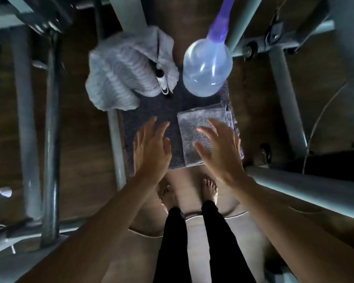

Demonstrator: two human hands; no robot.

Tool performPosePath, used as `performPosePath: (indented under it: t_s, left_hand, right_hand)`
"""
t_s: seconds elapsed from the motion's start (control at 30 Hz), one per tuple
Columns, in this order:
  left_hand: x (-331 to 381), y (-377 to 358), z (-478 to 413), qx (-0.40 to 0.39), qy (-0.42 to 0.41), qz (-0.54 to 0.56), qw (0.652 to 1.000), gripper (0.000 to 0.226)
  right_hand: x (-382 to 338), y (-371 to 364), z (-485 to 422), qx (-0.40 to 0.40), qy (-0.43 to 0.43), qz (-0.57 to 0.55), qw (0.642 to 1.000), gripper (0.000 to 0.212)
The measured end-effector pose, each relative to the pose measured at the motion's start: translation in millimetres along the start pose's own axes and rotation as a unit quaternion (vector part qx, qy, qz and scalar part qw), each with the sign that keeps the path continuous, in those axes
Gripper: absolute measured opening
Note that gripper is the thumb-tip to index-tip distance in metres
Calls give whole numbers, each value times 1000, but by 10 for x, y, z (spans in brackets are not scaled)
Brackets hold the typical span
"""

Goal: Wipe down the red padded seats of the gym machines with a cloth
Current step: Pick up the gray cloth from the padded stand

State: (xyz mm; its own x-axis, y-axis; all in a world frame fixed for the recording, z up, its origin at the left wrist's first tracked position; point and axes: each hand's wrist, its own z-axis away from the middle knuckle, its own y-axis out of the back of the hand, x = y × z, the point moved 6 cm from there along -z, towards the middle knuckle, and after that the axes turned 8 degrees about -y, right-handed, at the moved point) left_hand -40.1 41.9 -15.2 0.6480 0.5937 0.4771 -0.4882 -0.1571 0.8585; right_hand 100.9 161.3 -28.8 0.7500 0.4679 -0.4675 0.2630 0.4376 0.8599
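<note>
Both hands were out and we saw them spread wide: the left hand (151, 148) over the dark padded seat (149, 109), the right hand (219, 152) over the folded cloth (189, 127). Its fingers were straight and gripped nothing; whether it touched, we couldn't tell. The cloth lay on the seat's right half. Beyond it stood a clear spray bottle (207, 66), beside a grey knitted garment (123, 74).

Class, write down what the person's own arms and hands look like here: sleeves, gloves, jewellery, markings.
The left hand and right hand wear no gloves, and the arms behind them show no sleeves as far as the frame reaches. No watch, bracelet, ring or marking is visible, though the picture is dim and slightly blurred.
</note>
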Motion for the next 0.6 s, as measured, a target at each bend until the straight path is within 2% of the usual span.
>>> performPosePath:
  t_s: [0.2,0.33,0.6]
  left_hand:
    - [-232,-297,-68,57,-42,-74,995,49]
    - [-307,-349,-57,78,-54,-84,992,48]
    - [-318,-362,-33,89,-57,-98,990,48]
  right_hand:
    - [-3,-233,-48,-7,-26,98,995,82]
    - [24,-299,-70,10,-41,132,990,89]
    - [26,-314,-73,35,-48,128,990,90]
